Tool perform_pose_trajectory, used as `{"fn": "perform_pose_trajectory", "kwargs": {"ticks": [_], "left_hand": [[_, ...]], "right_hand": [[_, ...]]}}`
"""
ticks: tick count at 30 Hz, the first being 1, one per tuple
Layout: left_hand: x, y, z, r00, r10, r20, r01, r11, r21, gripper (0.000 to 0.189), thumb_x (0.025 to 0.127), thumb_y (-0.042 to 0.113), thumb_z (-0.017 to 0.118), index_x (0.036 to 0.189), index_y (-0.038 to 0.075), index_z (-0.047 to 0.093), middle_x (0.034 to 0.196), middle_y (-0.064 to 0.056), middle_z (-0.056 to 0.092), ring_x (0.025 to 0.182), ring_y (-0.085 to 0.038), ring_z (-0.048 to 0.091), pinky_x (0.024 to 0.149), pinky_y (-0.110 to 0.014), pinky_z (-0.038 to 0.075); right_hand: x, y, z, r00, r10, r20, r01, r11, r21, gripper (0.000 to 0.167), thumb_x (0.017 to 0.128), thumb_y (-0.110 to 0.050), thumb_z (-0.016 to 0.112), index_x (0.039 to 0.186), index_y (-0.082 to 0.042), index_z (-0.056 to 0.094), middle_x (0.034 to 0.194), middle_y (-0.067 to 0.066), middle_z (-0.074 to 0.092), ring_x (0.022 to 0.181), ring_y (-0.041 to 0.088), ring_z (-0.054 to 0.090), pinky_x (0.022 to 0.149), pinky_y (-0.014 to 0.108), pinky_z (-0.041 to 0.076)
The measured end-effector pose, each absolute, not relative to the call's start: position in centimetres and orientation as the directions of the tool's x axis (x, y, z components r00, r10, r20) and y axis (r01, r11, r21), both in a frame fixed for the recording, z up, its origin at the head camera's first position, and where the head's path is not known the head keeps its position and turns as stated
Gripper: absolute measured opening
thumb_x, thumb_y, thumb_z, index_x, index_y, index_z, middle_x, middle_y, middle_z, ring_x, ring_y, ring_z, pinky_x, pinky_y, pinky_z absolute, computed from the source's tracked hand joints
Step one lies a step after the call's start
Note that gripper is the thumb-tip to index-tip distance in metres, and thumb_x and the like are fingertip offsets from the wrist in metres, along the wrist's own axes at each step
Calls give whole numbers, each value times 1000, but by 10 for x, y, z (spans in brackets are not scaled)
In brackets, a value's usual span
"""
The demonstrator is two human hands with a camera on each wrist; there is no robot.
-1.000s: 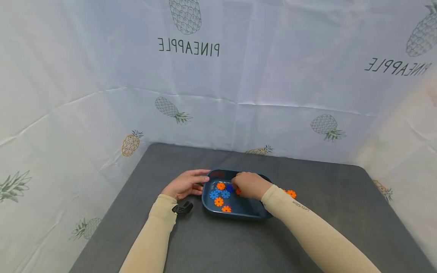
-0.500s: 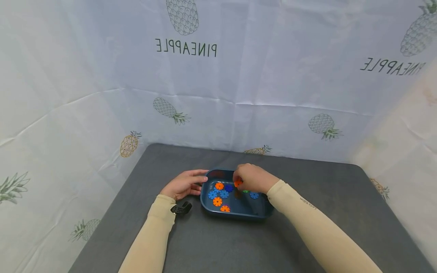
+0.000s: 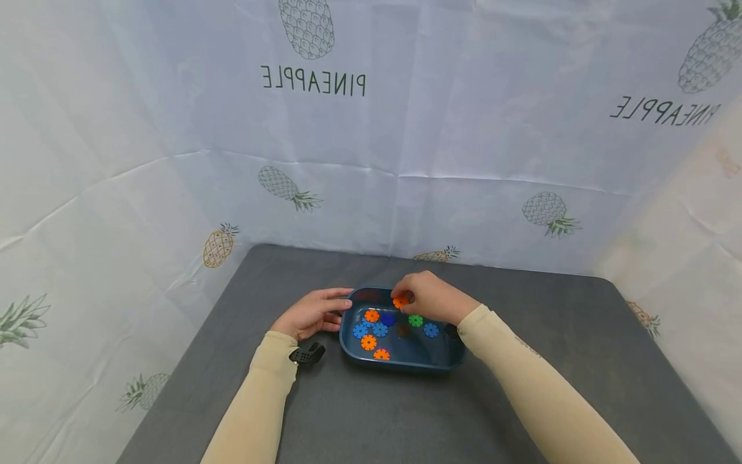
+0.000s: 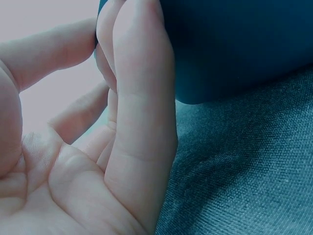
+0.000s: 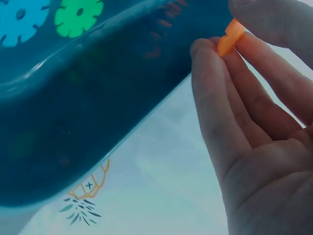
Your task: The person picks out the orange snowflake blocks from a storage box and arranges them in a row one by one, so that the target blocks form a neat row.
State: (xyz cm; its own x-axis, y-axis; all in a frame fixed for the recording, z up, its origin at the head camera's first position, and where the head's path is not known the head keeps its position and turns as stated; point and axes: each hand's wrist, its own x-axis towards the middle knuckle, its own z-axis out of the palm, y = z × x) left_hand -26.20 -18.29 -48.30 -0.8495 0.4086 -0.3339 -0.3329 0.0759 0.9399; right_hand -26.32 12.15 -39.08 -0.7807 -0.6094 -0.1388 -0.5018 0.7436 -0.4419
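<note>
A dark blue tray (image 3: 417, 353) sits on the grey table, with several notched plastic discs spread on its floor. Orange discs (image 3: 368, 342) and light blue discs (image 3: 379, 330) lie to the left, near a dark blue disc (image 3: 388, 319). Farther right are a green disc (image 3: 415, 320) and a light blue one. My left hand (image 3: 307, 316) rests its extended fingers against the tray's left side. Over the tray's far part, my right hand (image 3: 435, 299) pinches an orange notched disc (image 5: 230, 39) between thumb and fingertips, seen edge-on in the right wrist view.
A black band (image 3: 307, 354) is on the left wrist. The grey table (image 3: 359, 412) reaches out around the tray. A white pineapple-print sheet (image 3: 371, 219) hangs behind it and at both sides. The right sleeve (image 3: 522, 367) covers part of the table's right side.
My right hand has lifted the orange disc and moved toward the far rim, uncovering the green and right-hand light blue discs. Orange discs right of the tray are now out of sight. The left hand stays.
</note>
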Motion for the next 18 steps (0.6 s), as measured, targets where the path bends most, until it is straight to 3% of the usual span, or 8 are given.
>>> {"fn": "perform_pose_trajectory", "kwargs": {"ticks": [18], "left_hand": [[-264, -179, -486, -850, 415, -325, -322, 79, 943, 64, 104, 31, 74, 162, 14, 51, 116, -9, 68, 80, -17, 67, 75, -29, 64]], "right_hand": [[-247, 158, -389, -847, -529, -43, -344, 608, -715, 35, 99, -20, 81, 133, -18, 77, 125, -5, 74, 108, 14, 70, 96, 36, 62]]}}
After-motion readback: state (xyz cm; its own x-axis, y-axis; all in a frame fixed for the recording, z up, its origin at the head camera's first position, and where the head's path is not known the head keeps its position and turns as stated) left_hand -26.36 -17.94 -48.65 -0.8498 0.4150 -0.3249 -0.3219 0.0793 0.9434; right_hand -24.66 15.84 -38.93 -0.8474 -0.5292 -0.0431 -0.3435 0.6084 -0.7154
